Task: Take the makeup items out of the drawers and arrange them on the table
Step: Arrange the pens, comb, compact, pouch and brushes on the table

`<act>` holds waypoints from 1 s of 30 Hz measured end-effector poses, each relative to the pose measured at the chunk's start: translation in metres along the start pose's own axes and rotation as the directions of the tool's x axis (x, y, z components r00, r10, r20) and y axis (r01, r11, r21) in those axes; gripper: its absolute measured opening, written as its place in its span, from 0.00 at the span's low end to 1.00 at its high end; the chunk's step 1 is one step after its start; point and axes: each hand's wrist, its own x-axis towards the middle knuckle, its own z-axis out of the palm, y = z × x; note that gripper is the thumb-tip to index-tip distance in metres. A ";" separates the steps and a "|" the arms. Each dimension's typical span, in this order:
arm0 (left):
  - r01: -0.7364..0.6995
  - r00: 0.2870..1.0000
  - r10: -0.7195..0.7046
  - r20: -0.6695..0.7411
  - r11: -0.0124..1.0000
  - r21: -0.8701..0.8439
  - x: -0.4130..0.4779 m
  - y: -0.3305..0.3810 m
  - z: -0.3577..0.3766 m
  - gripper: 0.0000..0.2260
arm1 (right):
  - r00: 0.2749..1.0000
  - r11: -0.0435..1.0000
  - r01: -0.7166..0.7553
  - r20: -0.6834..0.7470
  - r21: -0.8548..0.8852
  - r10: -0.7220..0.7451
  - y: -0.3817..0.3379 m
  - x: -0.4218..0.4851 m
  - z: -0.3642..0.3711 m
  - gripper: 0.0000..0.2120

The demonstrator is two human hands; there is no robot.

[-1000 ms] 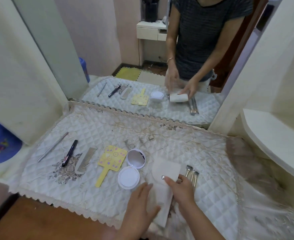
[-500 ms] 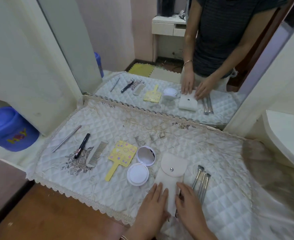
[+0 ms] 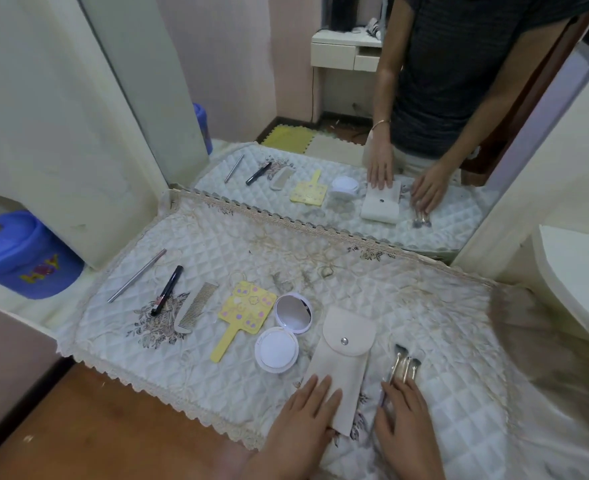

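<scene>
A row of items lies on the quilted white table cover (image 3: pixel 320 271): a silver stick (image 3: pixel 137 276), a black pen-shaped tube (image 3: pixel 167 289), a pale comb (image 3: pixel 196 307), a yellow hand mirror (image 3: pixel 242 315), an open white round compact (image 3: pixel 284 332), a cream snap pouch (image 3: pixel 343 355) and a few small makeup brushes (image 3: pixel 403 365). My left hand (image 3: pixel 306 414) lies flat on the pouch's near end, fingers spread. My right hand (image 3: pixel 403 424) rests flat on the brush handles, which it partly hides.
A large mirror (image 3: pixel 320 98) stands behind the table and repeats the scene. A blue plastic bin (image 3: pixel 22 258) sits at the left. A white shelf (image 3: pixel 577 271) juts out at the right. Wooden floor shows below the table's near edge.
The pouch, held up in both hands a second ago, now lies flat on the table. My right hand has shifted right from the pouch onto the brushes.
</scene>
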 end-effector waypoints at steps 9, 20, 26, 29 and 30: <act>0.167 0.982 -0.185 -0.041 0.948 -0.272 -0.027 -0.081 -0.066 0.13 | 0.997 0.991 0.044 -0.073 0.128 -0.034 -0.067 0.019 -0.005 0.19; 0.434 0.850 -0.513 -0.121 0.811 -0.391 -0.032 -0.302 -0.146 0.10 | 0.991 0.973 0.066 0.103 0.220 -0.090 -0.255 0.031 0.089 0.08; 0.465 0.881 -0.459 0.116 0.798 -0.383 -0.003 -0.331 -0.139 0.14 | 0.983 0.986 0.000 0.181 0.168 -0.031 -0.324 0.034 0.116 0.10; 0.482 0.876 -0.440 0.200 0.772 -0.414 0.007 -0.334 -0.135 0.14 | 0.964 0.996 -0.020 0.267 0.087 -0.004 -0.338 0.035 0.117 0.10; 0.479 0.878 -0.431 0.210 0.773 -0.416 0.010 -0.336 -0.134 0.13 | 0.962 0.996 -0.030 0.272 0.083 0.006 -0.341 0.036 0.117 0.10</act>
